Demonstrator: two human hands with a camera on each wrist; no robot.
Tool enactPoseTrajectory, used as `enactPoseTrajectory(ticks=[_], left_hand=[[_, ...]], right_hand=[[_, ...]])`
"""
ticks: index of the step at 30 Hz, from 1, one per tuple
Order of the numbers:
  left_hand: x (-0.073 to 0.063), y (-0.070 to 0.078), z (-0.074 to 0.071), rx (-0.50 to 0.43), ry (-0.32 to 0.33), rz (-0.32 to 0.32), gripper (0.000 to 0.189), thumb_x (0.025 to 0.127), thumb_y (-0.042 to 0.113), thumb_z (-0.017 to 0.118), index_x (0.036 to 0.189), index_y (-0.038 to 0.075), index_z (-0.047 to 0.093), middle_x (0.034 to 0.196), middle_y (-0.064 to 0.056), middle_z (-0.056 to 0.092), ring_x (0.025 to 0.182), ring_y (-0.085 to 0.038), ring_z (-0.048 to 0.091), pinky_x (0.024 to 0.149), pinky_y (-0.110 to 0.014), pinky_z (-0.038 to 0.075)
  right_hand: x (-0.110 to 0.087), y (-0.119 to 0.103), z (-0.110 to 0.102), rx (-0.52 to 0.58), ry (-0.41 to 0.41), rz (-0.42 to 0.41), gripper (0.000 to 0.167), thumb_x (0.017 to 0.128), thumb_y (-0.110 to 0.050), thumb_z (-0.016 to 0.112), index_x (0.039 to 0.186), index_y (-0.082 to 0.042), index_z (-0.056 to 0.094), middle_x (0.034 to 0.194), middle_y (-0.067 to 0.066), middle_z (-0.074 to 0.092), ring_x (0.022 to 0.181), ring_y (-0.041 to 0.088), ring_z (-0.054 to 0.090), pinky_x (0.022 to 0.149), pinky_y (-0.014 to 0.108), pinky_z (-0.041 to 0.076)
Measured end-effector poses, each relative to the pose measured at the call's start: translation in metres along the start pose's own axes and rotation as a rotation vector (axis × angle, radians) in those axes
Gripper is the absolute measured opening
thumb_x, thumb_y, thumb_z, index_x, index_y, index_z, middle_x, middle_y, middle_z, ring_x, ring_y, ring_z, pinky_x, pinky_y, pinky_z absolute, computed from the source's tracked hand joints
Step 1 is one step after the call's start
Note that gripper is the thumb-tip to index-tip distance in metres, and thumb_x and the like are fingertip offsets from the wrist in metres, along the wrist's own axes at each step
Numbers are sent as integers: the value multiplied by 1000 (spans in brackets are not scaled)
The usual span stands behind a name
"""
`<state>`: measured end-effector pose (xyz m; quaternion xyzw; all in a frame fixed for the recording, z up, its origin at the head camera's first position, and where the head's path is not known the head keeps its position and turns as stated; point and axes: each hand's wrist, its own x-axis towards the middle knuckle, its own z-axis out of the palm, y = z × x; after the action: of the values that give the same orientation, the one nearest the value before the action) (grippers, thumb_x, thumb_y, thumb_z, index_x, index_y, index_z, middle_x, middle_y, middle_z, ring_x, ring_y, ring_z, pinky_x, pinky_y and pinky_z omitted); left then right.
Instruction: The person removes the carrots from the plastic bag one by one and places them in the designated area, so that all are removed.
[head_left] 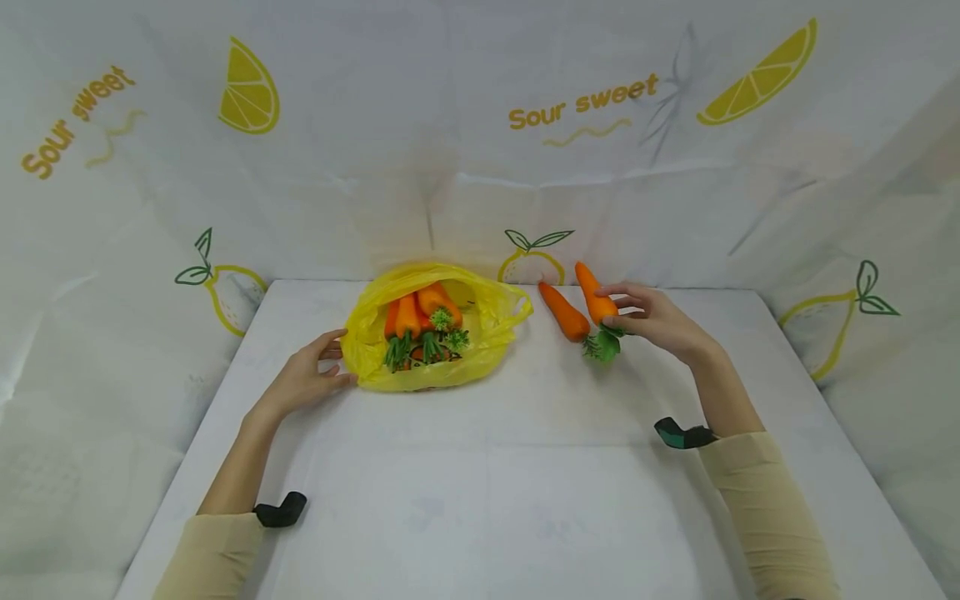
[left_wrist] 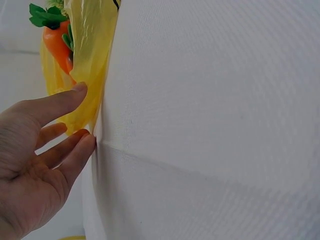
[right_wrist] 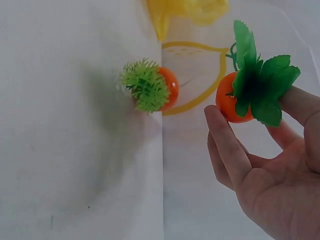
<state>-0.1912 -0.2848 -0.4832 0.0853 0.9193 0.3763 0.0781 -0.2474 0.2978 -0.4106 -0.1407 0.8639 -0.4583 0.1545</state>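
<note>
A yellow plastic bag [head_left: 480, 367] lies on the table with its mouth facing me, and several orange carrots [head_left: 407, 317] with green tops are inside. My left hand [head_left: 307, 375] touches the bag's left edge; in the left wrist view its thumb and fingers stand apart beside the yellow plastic [left_wrist: 95, 55]. To the right of the bag, my right hand [head_left: 652, 321] pinches a carrot [head_left: 596, 293] between thumb and fingers, leafy end toward me. In the right wrist view this carrot's broad green leaves [right_wrist: 265, 85] show, raised off the table. Another carrot [head_left: 564, 312] lies just left of it.
The white-covered table [head_left: 480, 500] meets an upright white cloth [head_left: 420, 167] printed with lemons along its back edge. The bag's handle loop [head_left: 522, 308] sticks out toward the loose carrot. Black wrist mounts [head_left: 281, 510] sit at both sleeve cuffs.
</note>
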Motion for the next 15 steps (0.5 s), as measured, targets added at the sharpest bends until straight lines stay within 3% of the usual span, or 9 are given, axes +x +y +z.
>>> enactPoseTrajectory(ticks=[5,10,12,15], left_hand=[[1,-1,0,0,-3,-4,84,96,20,83,165,1,39,154,-30,57,140,-47,61,109,-52,59],[0,-1,0,-4,-3,-3,84,97,20,83,165,1,39,154,-31,58,140,-48,60,110,-53,59],[1,-1,0,-1,-3,2,84,97,20,83,165,0,38,153,-31,58,140,-48,60,110,-53,59],[0,-2,0,-4,-5,-2,84,97,19,83,165,1,38,154,-30,58,141,-47,60,110,-53,59]], right_hand=[[2,14,-5,-3,-14,34,54,109,-29,68,158,-12,53,170,16,41,153,44,45,95,11,52],[5,22,-7,-15,-15,71,54,109,-32,68,158,-14,52,168,17,45,154,42,44,95,12,51],[6,24,-8,-23,-14,84,54,109,-32,68,157,-14,53,167,17,47,154,42,44,100,19,54],[8,29,-8,-36,-15,98,54,109,-32,67,158,-12,52,168,19,45,153,44,44,113,40,56]])
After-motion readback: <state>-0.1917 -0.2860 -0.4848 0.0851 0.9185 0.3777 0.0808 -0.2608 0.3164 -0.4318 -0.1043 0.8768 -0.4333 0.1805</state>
